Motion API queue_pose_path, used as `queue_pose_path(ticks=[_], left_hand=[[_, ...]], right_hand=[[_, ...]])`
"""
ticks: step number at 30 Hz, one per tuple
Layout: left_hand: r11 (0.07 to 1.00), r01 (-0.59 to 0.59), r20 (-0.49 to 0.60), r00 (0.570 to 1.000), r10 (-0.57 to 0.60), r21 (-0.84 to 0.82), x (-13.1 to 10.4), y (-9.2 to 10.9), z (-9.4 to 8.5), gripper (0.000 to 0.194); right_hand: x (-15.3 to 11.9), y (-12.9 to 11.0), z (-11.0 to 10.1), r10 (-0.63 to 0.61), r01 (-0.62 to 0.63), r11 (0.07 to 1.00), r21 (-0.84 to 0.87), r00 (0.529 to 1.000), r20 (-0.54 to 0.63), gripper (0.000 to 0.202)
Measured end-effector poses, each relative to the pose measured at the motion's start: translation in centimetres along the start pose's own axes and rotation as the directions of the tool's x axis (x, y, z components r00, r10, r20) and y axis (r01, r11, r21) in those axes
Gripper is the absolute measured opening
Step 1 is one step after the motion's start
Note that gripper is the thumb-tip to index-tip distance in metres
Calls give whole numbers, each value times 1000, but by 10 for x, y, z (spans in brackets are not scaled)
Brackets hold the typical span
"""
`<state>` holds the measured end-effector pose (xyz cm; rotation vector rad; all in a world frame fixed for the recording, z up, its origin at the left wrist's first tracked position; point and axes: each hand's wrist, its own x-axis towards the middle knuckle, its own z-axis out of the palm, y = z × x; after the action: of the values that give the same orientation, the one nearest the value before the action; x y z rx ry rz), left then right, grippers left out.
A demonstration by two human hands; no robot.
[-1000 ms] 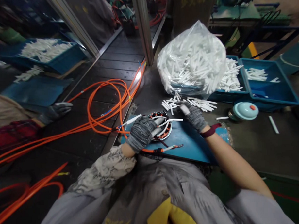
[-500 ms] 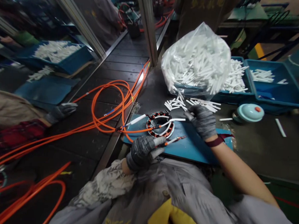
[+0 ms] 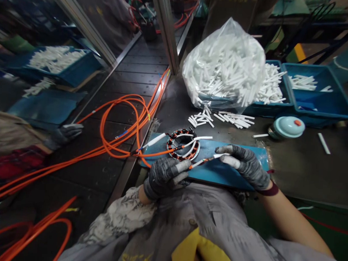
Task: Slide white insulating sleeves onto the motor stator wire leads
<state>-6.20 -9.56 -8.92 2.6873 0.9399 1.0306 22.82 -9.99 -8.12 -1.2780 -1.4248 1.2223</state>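
In my gloved left hand (image 3: 164,176) is the end of an orange cable (image 3: 191,167), pinched between thumb and fingers. A white-covered wire (image 3: 197,164) with a bare copper tip sticks out of it to the right. My gloved right hand (image 3: 245,166) pinches a short white tube (image 3: 218,156), whose left end meets the copper tip; whether the tip is inside, I cannot tell. Just beyond my left hand, a motor stator (image 3: 170,140) with orange lacing lies on a blue mat (image 3: 218,177). White-sleeved leads (image 3: 203,138) come off the stator.
Loose white tubes (image 3: 201,118) lie behind the mat, before a clear bag (image 3: 224,63) full of them. Blue bins (image 3: 323,116) and a light-blue lidded container (image 3: 289,127) stand right. Orange cables (image 3: 106,120) coil across the conveyor (image 3: 130,83). A co-worker's gloved hand (image 3: 67,134) is left.
My right hand has come from the pile of loose tubes back toward me, bringing a white tube to the wire tip. My left hand keeps its hold on the orange cable.
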Motion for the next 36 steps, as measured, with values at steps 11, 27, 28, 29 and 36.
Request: queue_pose_path(ticks=[11,27,28,29,36], left_hand=[[999,7,13,1000,-6,-36,1,1,1,23],[973,-207,214,960,181,103,1,-3,6,26],[967,-220,227,956,188,125,2,-3,4,27],[962,-235,250,949,195,142,3,-3,3,28],[908,-371,360,888,286,194,13,-12,-6,36]], right_hand=[[4,2,2,-285,302,949,-90,944,163,18],[4,17,43,73,-113,993,37,825,560,50],[5,19,45,105,-182,980,78,810,576,50],[5,22,47,131,-238,965,107,798,588,50],[2,22,55,143,-257,958,127,813,565,61]])
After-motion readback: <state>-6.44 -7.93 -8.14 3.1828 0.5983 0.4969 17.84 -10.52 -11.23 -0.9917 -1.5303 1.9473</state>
